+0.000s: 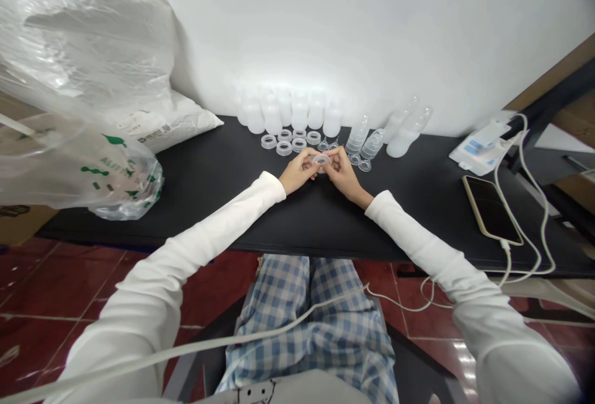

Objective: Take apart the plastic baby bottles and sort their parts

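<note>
Both my hands meet over the black table, pinching one translucent plastic ring (321, 159) between them. My left hand (300, 170) grips its left side, and my right hand (341, 171) has the right side, thumbs near the front rim. Whether a clear piece sits inside the ring is too small to tell. Just behind my hands lie several loose translucent rings (284, 147) in two rows. Small clear nipple-like pieces (365, 165) lie beside my right hand. Behind them, stacked clear domed caps (357, 134) stand to the right of several frosted white bottles (300, 109).
Two longer clear-topped bottles (409, 131) lean by the wall. A phone (491, 209) on a charging cable (542, 206) and a white-and-blue packet (481, 144) lie at the right. Plastic bags (121, 168) crowd the left of the black table (209, 175). Another cable (186, 351) crosses my lap.
</note>
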